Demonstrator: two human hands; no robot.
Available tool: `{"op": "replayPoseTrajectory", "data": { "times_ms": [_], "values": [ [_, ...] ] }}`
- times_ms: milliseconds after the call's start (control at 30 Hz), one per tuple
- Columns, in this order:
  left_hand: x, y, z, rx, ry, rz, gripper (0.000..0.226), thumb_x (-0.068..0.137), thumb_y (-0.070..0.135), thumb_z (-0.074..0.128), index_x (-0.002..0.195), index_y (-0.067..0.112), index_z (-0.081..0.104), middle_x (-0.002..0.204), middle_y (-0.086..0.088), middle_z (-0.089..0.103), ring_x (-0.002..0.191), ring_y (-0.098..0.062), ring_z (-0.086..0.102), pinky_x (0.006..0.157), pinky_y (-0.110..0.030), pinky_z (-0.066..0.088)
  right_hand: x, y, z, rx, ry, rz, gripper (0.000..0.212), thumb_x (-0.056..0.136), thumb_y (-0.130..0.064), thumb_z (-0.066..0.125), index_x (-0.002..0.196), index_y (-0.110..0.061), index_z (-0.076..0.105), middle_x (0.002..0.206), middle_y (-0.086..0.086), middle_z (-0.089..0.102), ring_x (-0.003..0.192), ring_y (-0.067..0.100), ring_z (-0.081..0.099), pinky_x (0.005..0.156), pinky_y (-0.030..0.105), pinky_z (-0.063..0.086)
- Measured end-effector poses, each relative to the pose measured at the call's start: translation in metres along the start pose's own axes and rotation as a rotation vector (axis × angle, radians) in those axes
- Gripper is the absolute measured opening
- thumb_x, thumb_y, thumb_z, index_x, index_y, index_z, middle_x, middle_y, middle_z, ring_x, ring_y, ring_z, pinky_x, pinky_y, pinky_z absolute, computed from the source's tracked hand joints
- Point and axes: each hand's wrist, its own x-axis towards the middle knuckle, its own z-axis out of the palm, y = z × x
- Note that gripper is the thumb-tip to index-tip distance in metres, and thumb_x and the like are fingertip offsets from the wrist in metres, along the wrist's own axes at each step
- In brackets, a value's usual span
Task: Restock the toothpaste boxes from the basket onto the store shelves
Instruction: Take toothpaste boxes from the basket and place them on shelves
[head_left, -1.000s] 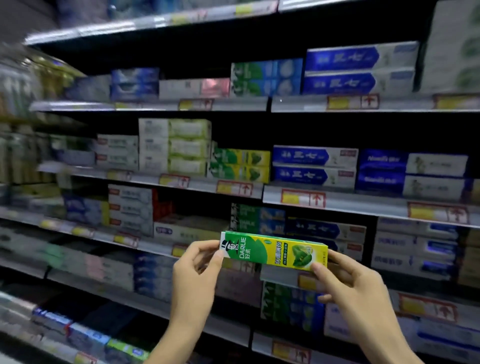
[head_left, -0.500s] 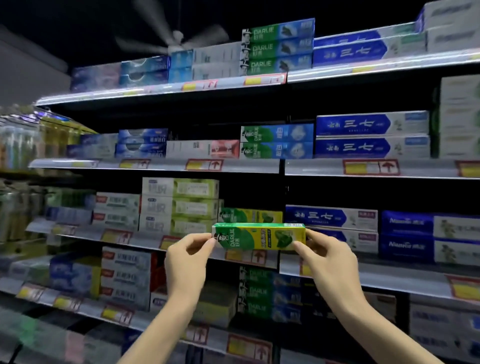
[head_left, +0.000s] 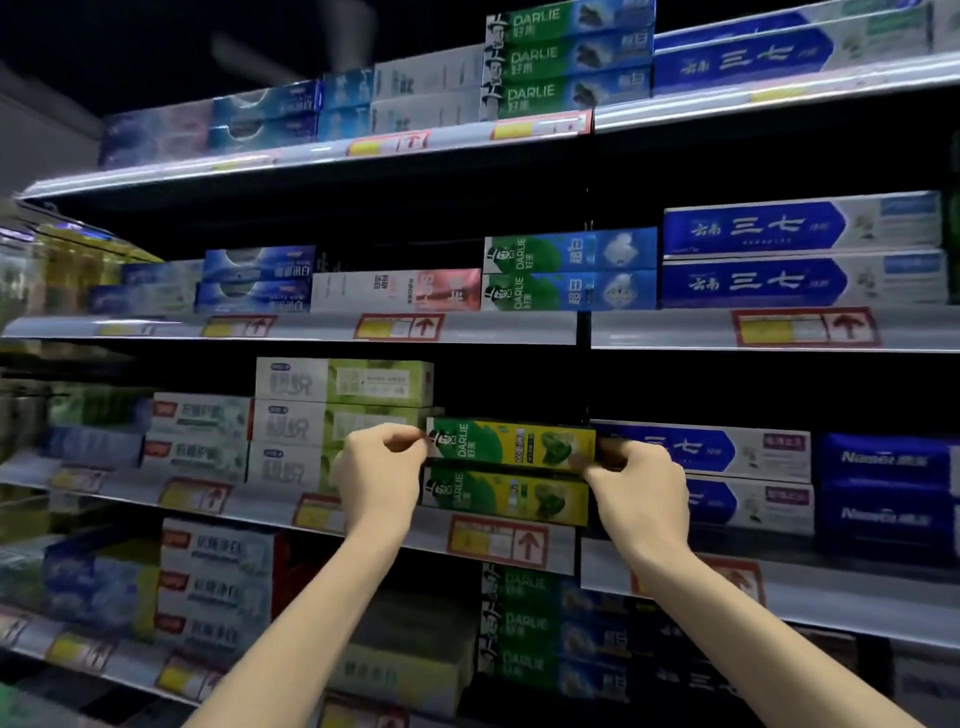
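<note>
- green and yellow cardboard toothpaste box (head_left: 511, 446): long axis level, running left to right along the shelf front. the broad printed face is toward the camera, the green logo end points left and the yellow leaf end points right.
- location: third shelf down in view, directly over a second green and yellow box (head_left: 506, 496) of the same print. whether the two touch cannot be told.
- left hand (head_left: 379, 467): thumb and fingertips pinch the held box's left end.
- right hand (head_left: 641, 488): fingers curled, pinching the right end. the hands are apart by the box's length.
- left neighbour: stack of pale green and white boxes (head_left: 343, 421), three high, just beside the held box and partly covered by the left hand.
- right neighbour: blue and white boxes (head_left: 727, 452), two high, their near ends hidden by the right hand.
- below: silver shelf rail (head_left: 260, 505) carrying a red-framed price label (head_left: 498, 543) under the green and yellow pair.
</note>
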Motion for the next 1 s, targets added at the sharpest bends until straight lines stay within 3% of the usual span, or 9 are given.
{"op": "replayPoseTrajectory", "data": {
  "times_ms": [100, 200, 333, 433, 533, 700, 800, 1000],
  "values": [
    [-0.003, -0.008, 0.000, 0.007, -0.032, -0.050, 0.010, 0.086, 0.011, 0.082, 0.096, 0.012, 0.083, 0.087, 0.000, 0.078, 0.082, -0.014, 0.070, 0.075, -0.024, 0.051, -0.003, 0.009, 0.002, -0.048, -0.037, 0.034, 0.012, 0.092, -0.037, 0.075, 0.091, -0.025, 0.077, 0.075, -0.007, 0.072, 0.071, 0.018, 0.066, 0.065, 0.039, 0.059],
    [-0.015, -0.011, -0.012, -0.091, -0.037, -0.066, 0.008, 0.086, 0.014, 0.083, 0.092, 0.018, 0.083, 0.083, 0.007, 0.078, 0.082, -0.007, 0.071, 0.074, -0.028, 0.058, -0.003, 0.007, -0.005, -0.023, -0.036, 0.028, 0.010, 0.092, -0.037, 0.075, 0.097, -0.029, 0.077, 0.082, -0.008, 0.073, 0.079, 0.019, 0.067, 0.073, 0.044, 0.060],
    [-0.045, -0.006, -0.036, -0.185, -0.070, -0.064, 0.009, 0.089, 0.017, 0.080, 0.088, 0.026, 0.081, 0.078, 0.011, 0.078, 0.078, -0.008, 0.072, 0.071, -0.024, 0.053, -0.010, 0.000, -0.031, 0.007, -0.002, -0.023, 0.019, 0.091, -0.029, 0.074, 0.109, -0.024, 0.077, 0.095, -0.007, 0.074, 0.092, 0.020, 0.069, 0.082, 0.044, 0.059],
    [-0.075, 0.004, -0.052, -0.234, -0.226, -0.092, 0.011, 0.090, 0.015, 0.079, 0.091, 0.026, 0.081, 0.086, 0.012, 0.079, 0.082, -0.004, 0.073, 0.073, -0.018, 0.052, -0.024, -0.003, -0.060, 0.056, -0.030, -0.050, 0.026, 0.092, -0.029, 0.076, 0.117, -0.025, 0.075, 0.098, -0.014, 0.073, 0.094, 0.008, 0.067, 0.087, 0.036, 0.057],
    [-0.112, 0.020, -0.065, -0.295, -0.409, -0.195, 0.013, 0.090, 0.011, 0.078, 0.095, 0.023, 0.081, 0.090, 0.006, 0.080, 0.083, -0.008, 0.074, 0.066, -0.013, 0.053, -0.041, -0.004, -0.097, 0.128, -0.101, -0.050, 0.021, 0.091, -0.028, 0.078, 0.112, -0.027, 0.077, 0.094, -0.019, 0.074, 0.091, -0.001, 0.067, 0.087, 0.029, 0.057],
    [-0.165, 0.052, -0.072, -0.321, -0.553, -0.259, 0.014, 0.096, 0.018, 0.072, 0.105, 0.027, 0.079, 0.099, 0.006, 0.080, 0.093, -0.013, 0.075, 0.081, -0.031, 0.055, -0.076, 0.000, -0.159, 0.163, -0.221, -0.031, 0.020, 0.089, -0.032, 0.080, 0.108, -0.028, 0.078, 0.088, -0.017, 0.076, 0.086, -0.007, 0.068, 0.078, 0.019, 0.054],
    [-0.194, 0.075, -0.068, -0.330, -0.612, -0.232, 0.016, 0.097, 0.018, 0.070, 0.109, 0.026, 0.078, 0.103, 0.006, 0.080, 0.095, -0.014, 0.075, 0.083, -0.030, 0.055, -0.099, 0.005, -0.195, 0.144, -0.271, -0.020, 0.019, 0.088, -0.035, 0.081, 0.106, -0.033, 0.076, 0.087, -0.024, 0.074, 0.083, -0.005, 0.069, 0.071, 0.014, 0.053],
    [-0.254, 0.109, -0.059, -0.319, -0.754, -0.195, 0.016, 0.097, 0.019, 0.070, 0.110, 0.026, 0.077, 0.104, 0.007, 0.079, 0.099, -0.010, 0.074, 0.080, -0.023, 0.057, -0.137, 0.022, -0.254, 0.089, -0.303, 0.014, 0.028, 0.087, -0.033, 0.081, 0.114, -0.031, 0.075, 0.086, -0.018, 0.076, 0.082, -0.002, 0.070, 0.080, 0.026, 0.059]
  ]
}}
